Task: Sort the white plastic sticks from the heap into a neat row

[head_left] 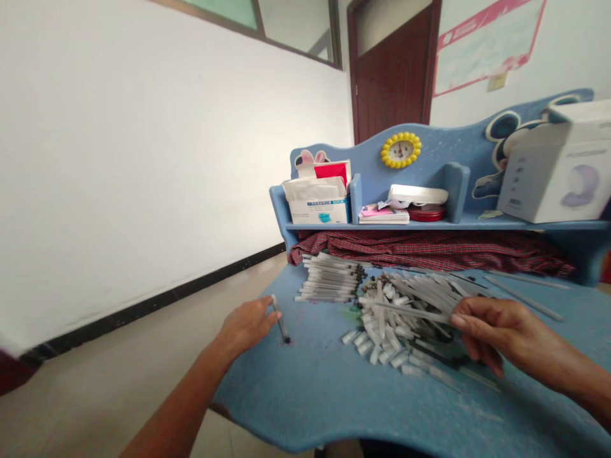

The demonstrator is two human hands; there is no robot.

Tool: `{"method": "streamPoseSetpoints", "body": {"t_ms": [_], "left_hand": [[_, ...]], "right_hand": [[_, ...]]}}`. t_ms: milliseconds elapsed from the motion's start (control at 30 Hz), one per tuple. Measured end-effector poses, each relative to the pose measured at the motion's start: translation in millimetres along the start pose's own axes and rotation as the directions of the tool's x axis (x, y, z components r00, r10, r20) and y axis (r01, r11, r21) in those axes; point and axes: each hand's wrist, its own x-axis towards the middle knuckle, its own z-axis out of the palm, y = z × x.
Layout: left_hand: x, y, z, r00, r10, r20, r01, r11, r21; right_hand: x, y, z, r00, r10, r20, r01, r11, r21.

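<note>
On the desk's left side, my left hand [249, 326] has its index finger and thumb closed around a slim clear pen [281, 326] with a dark end pointing toward me. Over the pile, my right hand [501, 331] pinches one end of a long translucent pen barrel [414, 311], which points left. Below it spreads a heap of translucent pen caps [382, 343], mixed with more barrels and dark thin pieces. Between the hands, farther back, a neat stack of clear pens [329, 280] lies with dark ends facing right.
The blue desk [296, 394] has a wavy front edge. At its back, a shelf carries a mask box [319, 208], a red round tin [426, 214] and a large white box [558, 165]. Checked cloth [405, 249] lies bunched under the shelf. Loose tubes [525, 297] lie at right.
</note>
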Motion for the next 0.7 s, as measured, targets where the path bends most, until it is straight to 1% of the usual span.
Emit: {"method": "streamPoseSetpoints", "body": {"t_ms": [33,100,167,233,333,400,600,700], "left_hand": [[-2,-2,7.9,0.998,0.055,-0.017,-0.055,0.997,-0.060],[-4,5,18.3,0.986,0.154,-0.067,-0.164,0.972,-0.167],[-4,20,22.4,0.973,0.219,-0.079,-0.231,0.943,-0.238],[-2,34,23.1,0.964,0.260,-0.061,-0.266,0.921,-0.283],[3,49,23.2,0.953,0.294,-0.069,-0.299,0.892,-0.339],[6,53,22.9,0.944,0.314,-0.100,-0.329,0.876,-0.352],[10,48,16.4,0.922,0.343,-0.180,-0.385,0.864,-0.324],[7,51,8.9,0.916,0.343,-0.207,-0.393,0.870,-0.297]], "right_hand": [[0,-1,1,1.000,-0.002,0.000,0.002,1.000,0.003],[-1,-2,1,1.000,-0.004,-0.006,0.004,1.000,0.013],[-2,-4,1,1.000,-0.004,-0.015,0.005,1.000,0.013],[-2,-6,0,1.000,-0.007,-0.028,0.008,1.000,0.007],[-2,-6,-1,0.999,-0.022,-0.049,0.023,1.000,0.005],[-2,-5,-1,0.998,-0.031,-0.056,0.032,0.999,0.016],[-3,-7,1,0.998,-0.034,-0.045,0.037,0.998,0.055],[-2,-9,2,0.999,-0.027,-0.036,0.030,0.997,0.075]]}}
